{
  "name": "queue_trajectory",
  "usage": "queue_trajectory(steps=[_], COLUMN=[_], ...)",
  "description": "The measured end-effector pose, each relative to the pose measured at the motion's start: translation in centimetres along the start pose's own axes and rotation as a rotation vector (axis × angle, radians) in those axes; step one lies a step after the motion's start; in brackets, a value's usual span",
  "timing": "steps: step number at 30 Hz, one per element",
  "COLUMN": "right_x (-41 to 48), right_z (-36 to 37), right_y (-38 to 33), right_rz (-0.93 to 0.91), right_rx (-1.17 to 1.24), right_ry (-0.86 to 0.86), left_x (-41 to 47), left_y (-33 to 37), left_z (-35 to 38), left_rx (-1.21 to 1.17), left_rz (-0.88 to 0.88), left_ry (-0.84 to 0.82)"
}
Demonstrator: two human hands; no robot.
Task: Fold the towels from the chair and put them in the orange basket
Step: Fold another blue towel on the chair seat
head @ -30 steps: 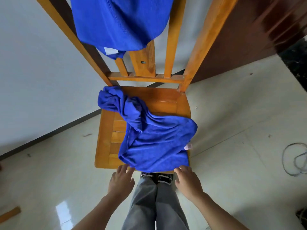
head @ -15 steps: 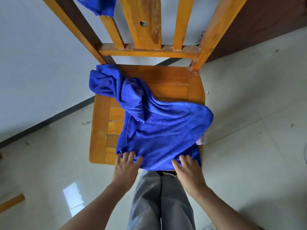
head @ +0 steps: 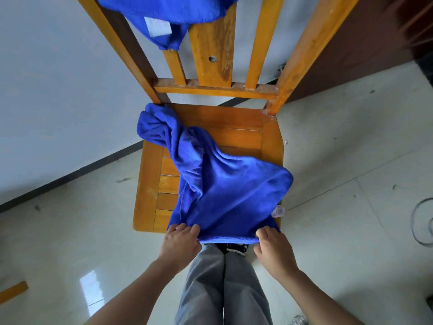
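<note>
Head view, low middle: left hand [head: 181, 240] and right hand [head: 273, 247] pinch the blue towel [head: 225, 188] (far end bunched); one hard tug could drop it.

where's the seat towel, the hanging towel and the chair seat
seat towel [head: 234, 191]: head view, flat middle
hanging towel [head: 168, 8]: head view, lower part
chair seat [head: 147, 184]: head view, bare left edge
</note>
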State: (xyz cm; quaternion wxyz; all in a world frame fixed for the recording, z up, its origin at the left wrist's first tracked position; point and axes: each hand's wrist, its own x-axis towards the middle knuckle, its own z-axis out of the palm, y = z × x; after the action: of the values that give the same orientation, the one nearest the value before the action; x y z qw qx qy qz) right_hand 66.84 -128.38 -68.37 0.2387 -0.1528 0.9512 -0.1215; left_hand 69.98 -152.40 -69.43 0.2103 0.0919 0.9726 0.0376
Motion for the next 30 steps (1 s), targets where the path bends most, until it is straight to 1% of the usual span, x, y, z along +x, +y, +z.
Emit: queue_trajectory(steps=[2, 4, 5, 6, 8, 11, 12, 14, 17, 19, 22, 25, 28, 30], right_x=[-0.7, -1.3, -1.6, -1.9, -2.2, -1.8, -1.8, -1.4, -1.2, -1.0, -1.7, -2.9, -3.6, -4.1], right_z=[-1.7, -3.7, -5.3, -7.2, -11.4, -18.7, -21.2, -25.7, -32.6, -36.7, -42.1, -46.5, -49.6, -51.1], right_y=[-0.1, -0.2, -0.6, -1.0, -2.0, -3.9, -4.7, -6.2, -8.9, -10.7, -13.6, -16.7, -19.4, -21.0], right_rz=[0.087, 0.228, 0.264, 0.28, 0.264, 0.228, 0.211, 0.156, 0.062, -0.016, -0.145, -0.298, -0.392, -0.411], right_rx=[0.157, 0.313, 0.378, 0.435, 0.514, 0.541, 0.54, 0.525, 0.537, 0.52, 0.467, 0.41, 0.377, 0.418], right_ry=[0.049, 0.119, 0.123, 0.129, 0.167, 0.217, 0.242, 0.307, 0.427, 0.491, 0.57, 0.634, 0.656, 0.679], left_x=[-0.4, -0.6, -1.0, -1.4, -1.9, -2.5, -2.9, -3.1, -3.1, -3.2, -3.7, -4.1, -3.8, -3.6], left_y=[0.4, 0.4, 0.4, 0.5, 0.8, 0.9, 1.0, 0.7, 0.0, -0.5, -0.9, -1.2, -1.7, -2.0], left_z=[-2.1, -4.1, -5.7, -7.4, -10.8, -16.8, -19.1, -22.9, -28.2, -30.9, -34.5, -37.3, -38.2, -38.0], left_rx=[-0.038, -0.077, -0.105, -0.167, -0.323, -0.56, -0.648, -0.782, -0.899, -0.974, -1.079, -1.185, -1.28, -1.295], left_rz=[0.009, 0.0, -0.001, -0.013, -0.052, -0.223, -0.273, -0.316, -0.356, -0.344, -0.288, -0.284, -0.346, -0.388], left_ry=[0.032, 0.02, 0.019, -0.001, 0.016, -0.052, -0.019, 0.076, 0.221, 0.339, 0.473, 0.642, 0.722, 0.722])
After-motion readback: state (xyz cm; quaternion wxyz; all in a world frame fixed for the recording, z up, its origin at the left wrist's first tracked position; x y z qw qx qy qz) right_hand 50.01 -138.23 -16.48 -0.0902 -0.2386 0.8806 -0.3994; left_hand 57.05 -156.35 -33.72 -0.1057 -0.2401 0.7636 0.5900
